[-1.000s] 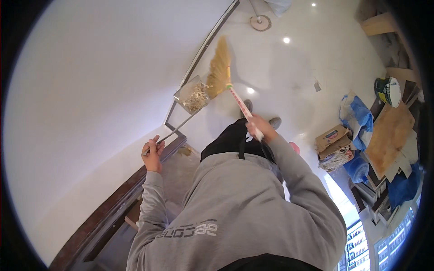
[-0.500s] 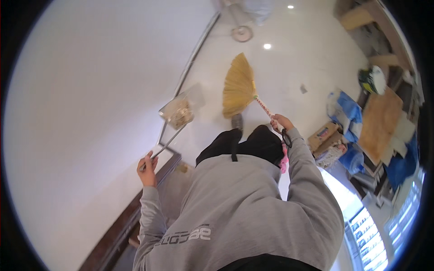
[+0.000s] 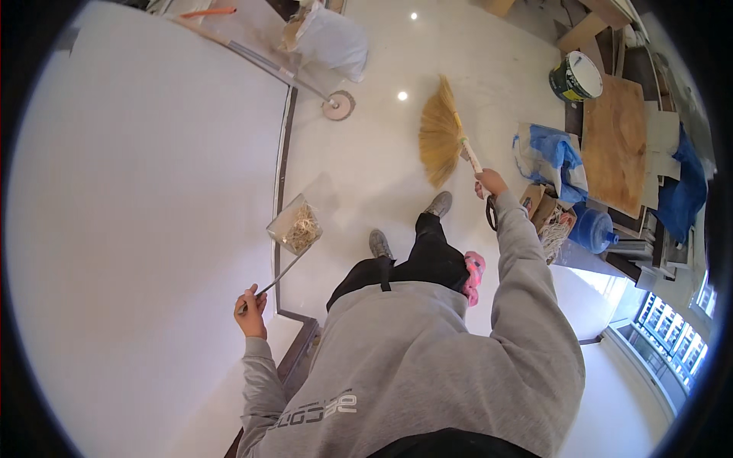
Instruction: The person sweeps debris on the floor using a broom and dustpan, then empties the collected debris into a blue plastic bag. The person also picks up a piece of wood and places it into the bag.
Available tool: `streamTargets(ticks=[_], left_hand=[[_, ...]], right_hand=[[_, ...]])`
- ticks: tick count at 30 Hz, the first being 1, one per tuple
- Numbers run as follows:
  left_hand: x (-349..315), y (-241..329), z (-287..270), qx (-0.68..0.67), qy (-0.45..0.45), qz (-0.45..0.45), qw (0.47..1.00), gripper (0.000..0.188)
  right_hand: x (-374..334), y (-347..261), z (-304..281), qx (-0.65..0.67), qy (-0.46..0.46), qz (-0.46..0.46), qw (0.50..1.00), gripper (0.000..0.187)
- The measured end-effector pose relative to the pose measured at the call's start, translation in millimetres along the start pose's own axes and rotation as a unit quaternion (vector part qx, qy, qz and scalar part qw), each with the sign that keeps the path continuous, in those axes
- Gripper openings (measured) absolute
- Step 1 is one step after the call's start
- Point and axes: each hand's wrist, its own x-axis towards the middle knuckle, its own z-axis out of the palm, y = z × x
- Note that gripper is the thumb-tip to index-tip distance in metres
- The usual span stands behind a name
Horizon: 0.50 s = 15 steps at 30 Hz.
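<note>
My left hand is closed round the thin grey handle of a dustpan. The pan hangs out in front, beside the white wall, and carries a heap of pale shavings or scraps. In my right hand is the pale handle of a broom, gripped near its head. Its yellow straw fan spreads over the glossy floor ahead of my feet. A dark loop dangles by my right wrist. Some pink cloth shows at my right hip.
Ahead on the left are a pole with a round base and a white sack. Along the right lie a paint bucket, a wooden board, a blue-and-white bag, boxes and a blue water jug.
My view has turned toward the right and I have stepped, so both shoes now show. The broom has swung to the right. The dustpan stays in my left hand, over by the wall.
</note>
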Motion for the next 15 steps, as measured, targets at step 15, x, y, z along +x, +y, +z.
streamTargets(ticks=[15], left_hand=[[-7,116,200,-0.029,-0.015,0.035,0.999,0.030]], right_hand=[[-101,-92,14,-0.001,-0.228,0.017,0.974,0.026]])
